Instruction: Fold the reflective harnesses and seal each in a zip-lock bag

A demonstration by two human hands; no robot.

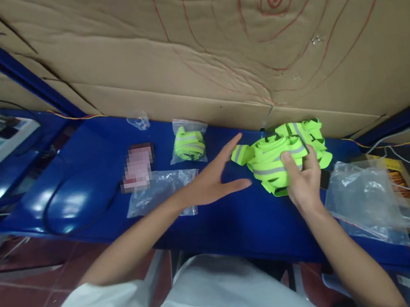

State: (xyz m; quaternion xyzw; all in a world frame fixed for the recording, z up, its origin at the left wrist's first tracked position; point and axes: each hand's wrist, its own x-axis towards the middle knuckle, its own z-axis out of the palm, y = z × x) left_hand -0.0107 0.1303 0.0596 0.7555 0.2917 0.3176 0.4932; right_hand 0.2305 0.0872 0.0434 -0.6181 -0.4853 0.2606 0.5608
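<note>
My right hand (pixel 303 179) grips a bundle of neon-yellow reflective strap (pixel 275 162) with grey stripes, thumb on its near face. A loose end of the strap sticks out toward the left. Behind it lies a second neon-yellow bundle (pixel 301 132), partly hidden by the first. My left hand (pixel 217 177) reaches in from the left with thumb and fingers spread, just short of the held bundle and holding nothing. Left of that hand, a third bundle (pixel 188 143) sits inside a small clear zip bag (pixel 189 123).
On the blue tabletop (pixel 236 227) lie a clear plastic bag (pixel 166 183), a blurred pink rectangular item (pixel 138 167) and a crumpled plastic scrap (pixel 139 121). More clear bags (pixel 366 200) are at the right, by white cables. Cardboard (pixel 135 65) with red lines walls the back.
</note>
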